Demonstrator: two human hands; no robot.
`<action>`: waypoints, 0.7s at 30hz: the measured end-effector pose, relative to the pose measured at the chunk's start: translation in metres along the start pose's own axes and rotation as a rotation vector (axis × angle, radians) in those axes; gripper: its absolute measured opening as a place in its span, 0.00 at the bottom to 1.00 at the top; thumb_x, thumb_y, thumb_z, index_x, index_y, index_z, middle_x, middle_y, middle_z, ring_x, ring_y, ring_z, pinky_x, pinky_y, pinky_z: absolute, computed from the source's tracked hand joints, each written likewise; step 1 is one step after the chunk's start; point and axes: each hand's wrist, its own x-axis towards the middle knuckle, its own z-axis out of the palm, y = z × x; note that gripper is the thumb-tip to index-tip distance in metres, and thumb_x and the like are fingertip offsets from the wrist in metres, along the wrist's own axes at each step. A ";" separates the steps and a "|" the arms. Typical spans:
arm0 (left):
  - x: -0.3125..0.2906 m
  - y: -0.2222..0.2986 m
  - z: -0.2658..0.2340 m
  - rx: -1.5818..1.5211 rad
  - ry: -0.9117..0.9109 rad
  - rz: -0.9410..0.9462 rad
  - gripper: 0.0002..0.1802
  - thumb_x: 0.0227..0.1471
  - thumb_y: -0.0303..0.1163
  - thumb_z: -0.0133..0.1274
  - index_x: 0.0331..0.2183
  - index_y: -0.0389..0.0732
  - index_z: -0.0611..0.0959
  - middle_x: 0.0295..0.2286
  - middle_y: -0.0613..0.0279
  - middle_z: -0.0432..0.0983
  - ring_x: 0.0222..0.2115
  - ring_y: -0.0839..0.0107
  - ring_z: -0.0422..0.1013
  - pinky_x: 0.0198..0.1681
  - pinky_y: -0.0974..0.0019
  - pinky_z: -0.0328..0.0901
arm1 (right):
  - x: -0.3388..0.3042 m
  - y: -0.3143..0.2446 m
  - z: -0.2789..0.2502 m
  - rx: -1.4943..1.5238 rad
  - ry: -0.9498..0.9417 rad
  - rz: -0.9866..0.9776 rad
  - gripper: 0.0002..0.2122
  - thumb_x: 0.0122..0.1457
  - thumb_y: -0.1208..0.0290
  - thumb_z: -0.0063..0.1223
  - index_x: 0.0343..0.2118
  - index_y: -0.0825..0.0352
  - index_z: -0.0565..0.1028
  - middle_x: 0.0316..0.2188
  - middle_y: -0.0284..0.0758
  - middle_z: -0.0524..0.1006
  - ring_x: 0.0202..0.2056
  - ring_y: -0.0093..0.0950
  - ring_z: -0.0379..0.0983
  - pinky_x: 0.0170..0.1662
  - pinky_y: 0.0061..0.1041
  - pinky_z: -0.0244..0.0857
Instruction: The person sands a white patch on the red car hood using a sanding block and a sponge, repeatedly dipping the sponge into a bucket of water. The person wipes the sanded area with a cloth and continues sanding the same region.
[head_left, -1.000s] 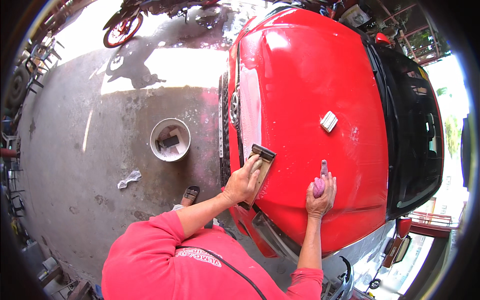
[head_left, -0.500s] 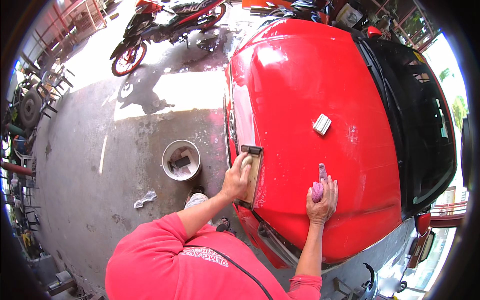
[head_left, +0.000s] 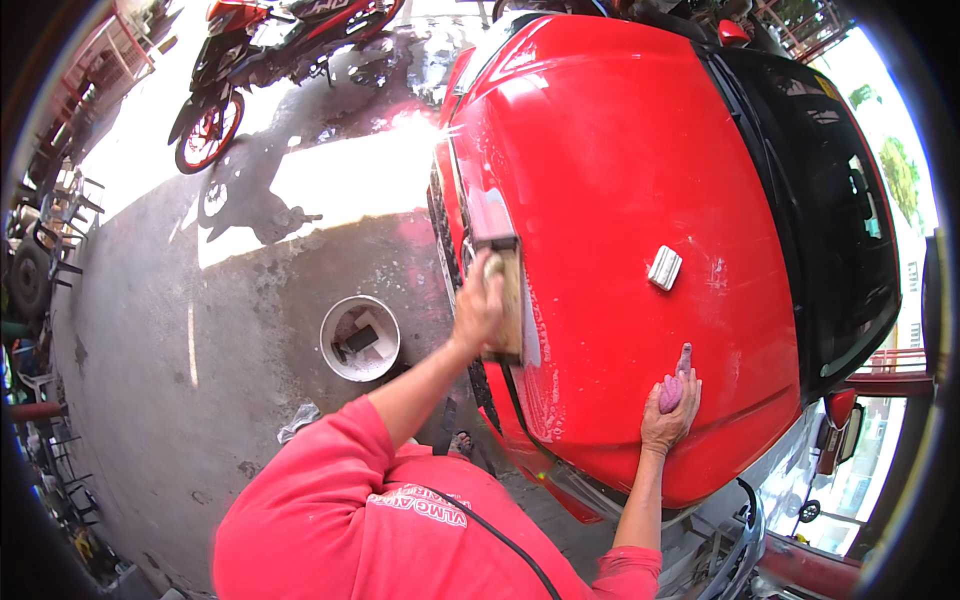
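My left hand [head_left: 481,300] is closed round the knob of a long hand sanding board [head_left: 511,305]. The board lies along the front edge of a red car hood [head_left: 620,170], beside a pale, whitish patch. Slight motion blur smears this hand and the board. Further right, my right hand [head_left: 668,420] rests on the hood, with a crumpled pink cloth or sponge [head_left: 671,393] held between thumb and fingers. A small grey strip [head_left: 685,358] pokes out past the fingertips; whether it belongs to the pink piece I cannot tell. Wet whitish streaks mark the paint near the board.
A white ridged block [head_left: 664,268] lies on the hood. On the concrete floor to the left stands a white bucket [head_left: 386,360] with a dark block inside, near a crumpled clear plastic piece [head_left: 298,421]. A motorcycle [head_left: 260,65] is parked far left. The windshield [head_left: 820,200] borders the hood.
The sanding board has slid away from me along the hood's front edge with my left hand, uncovering whitish wet streaks. My right hand stays on the hood, barely shifted. The view has moved slightly.
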 end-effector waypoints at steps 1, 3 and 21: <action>-0.044 -0.007 0.005 -0.017 -0.014 0.079 0.32 0.68 0.39 0.52 0.69 0.41 0.68 0.59 0.39 0.76 0.60 0.41 0.73 0.65 0.49 0.67 | -0.005 -0.002 0.000 -0.016 0.000 0.019 0.26 0.60 0.62 0.65 0.60 0.64 0.75 0.66 0.45 0.74 0.68 0.54 0.66 0.71 0.52 0.61; -0.039 -0.005 -0.001 0.011 -0.075 0.047 0.30 0.69 0.39 0.51 0.68 0.43 0.70 0.59 0.40 0.77 0.60 0.43 0.74 0.64 0.48 0.68 | -0.007 -0.004 -0.001 -0.045 0.014 0.049 0.26 0.60 0.62 0.65 0.61 0.64 0.75 0.66 0.45 0.74 0.68 0.54 0.66 0.71 0.53 0.61; 0.098 0.006 -0.022 0.059 -0.240 0.011 0.29 0.69 0.37 0.53 0.66 0.38 0.72 0.42 0.46 0.82 0.37 0.57 0.80 0.42 0.57 0.74 | -0.006 -0.011 -0.005 -0.075 0.013 0.109 0.27 0.59 0.61 0.65 0.61 0.59 0.75 0.67 0.39 0.74 0.69 0.48 0.66 0.72 0.47 0.60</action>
